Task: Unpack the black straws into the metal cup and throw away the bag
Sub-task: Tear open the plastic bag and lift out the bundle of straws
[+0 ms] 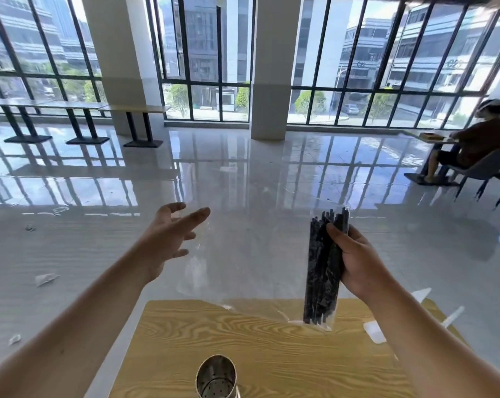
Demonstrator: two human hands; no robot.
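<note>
Hands: right (pixel 358 262) grips glossy bagged black straws (pixel 323 271).

Glossy floor (pixel 243 179); tall windows (pixel 205 58)

The metal cup (pixel 216 377) is cut off by the bottom edge, and the right hand (pixel 358 259) hides part of the black straws (pixel 323 268).

metal cup (pixel 216 377) on table (pixel 271 354) near edge; bagged straws (pixel 323 271) far right above table; seated person (pixel 472 142) way far right.
</note>
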